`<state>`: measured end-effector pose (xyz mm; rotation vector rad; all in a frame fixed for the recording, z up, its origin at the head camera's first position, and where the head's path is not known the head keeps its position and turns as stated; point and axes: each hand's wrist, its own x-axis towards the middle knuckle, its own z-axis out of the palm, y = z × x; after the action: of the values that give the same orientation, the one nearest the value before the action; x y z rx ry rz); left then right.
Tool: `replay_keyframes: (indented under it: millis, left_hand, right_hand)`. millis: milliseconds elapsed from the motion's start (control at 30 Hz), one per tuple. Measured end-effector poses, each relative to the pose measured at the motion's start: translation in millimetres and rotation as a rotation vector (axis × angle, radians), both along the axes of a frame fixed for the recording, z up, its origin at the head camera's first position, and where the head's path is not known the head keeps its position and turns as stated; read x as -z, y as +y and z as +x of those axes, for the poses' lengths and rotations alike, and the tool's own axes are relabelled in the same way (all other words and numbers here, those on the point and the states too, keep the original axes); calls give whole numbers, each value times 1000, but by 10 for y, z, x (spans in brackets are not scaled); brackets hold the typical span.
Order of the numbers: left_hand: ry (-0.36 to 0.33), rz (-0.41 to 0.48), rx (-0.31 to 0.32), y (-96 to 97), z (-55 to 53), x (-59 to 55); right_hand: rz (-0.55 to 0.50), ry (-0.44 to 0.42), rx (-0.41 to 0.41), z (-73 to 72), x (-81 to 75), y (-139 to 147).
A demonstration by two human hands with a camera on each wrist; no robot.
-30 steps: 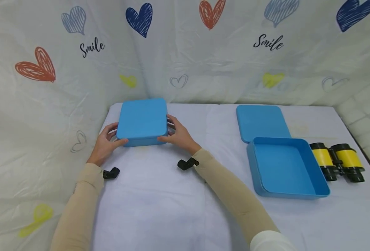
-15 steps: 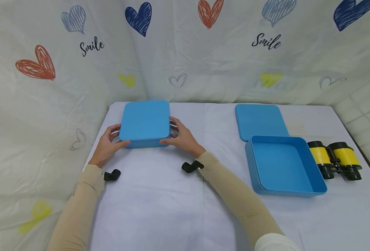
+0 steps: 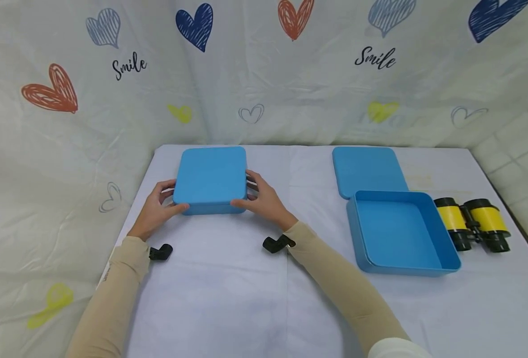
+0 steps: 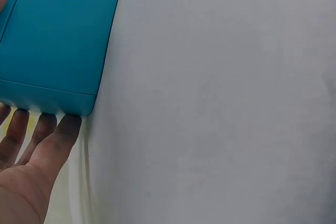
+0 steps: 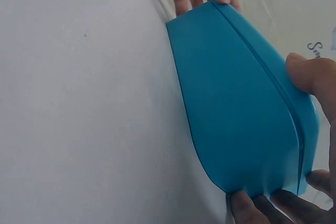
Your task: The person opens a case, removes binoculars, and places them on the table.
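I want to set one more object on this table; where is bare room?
Widest: the tablecloth in front of the closed box, between the left sleeve and the right sleeve. A narrower patch lies between the right hand and the flat lid. Crowded: the right side, where flat lid, open box and binoculars cluster.

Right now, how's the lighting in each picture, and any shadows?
Head view: bright, soft light, the closed box light blue; left wrist view: dimmer, that box darker teal, left fingertips shaded; right wrist view: dim, soft shadow on the tablecloth beside the box.
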<state>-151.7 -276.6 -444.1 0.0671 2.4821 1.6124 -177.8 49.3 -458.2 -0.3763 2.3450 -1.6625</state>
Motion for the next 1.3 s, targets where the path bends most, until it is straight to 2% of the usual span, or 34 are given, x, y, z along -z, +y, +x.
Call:
replay_keyframes:
  millis: [333, 900, 1300]
  left_hand:
    - [-10, -7, 17, 72, 62, -23]
    - [-24, 52, 48, 186, 146, -6]
    - [-11, 28, 70, 266, 220, 20]
  right_hand:
    - [-30, 2, 9, 136, -10, 84]
    - [-41, 3, 22, 273, 15, 201]
    - [-52, -1, 22, 399, 22, 331]
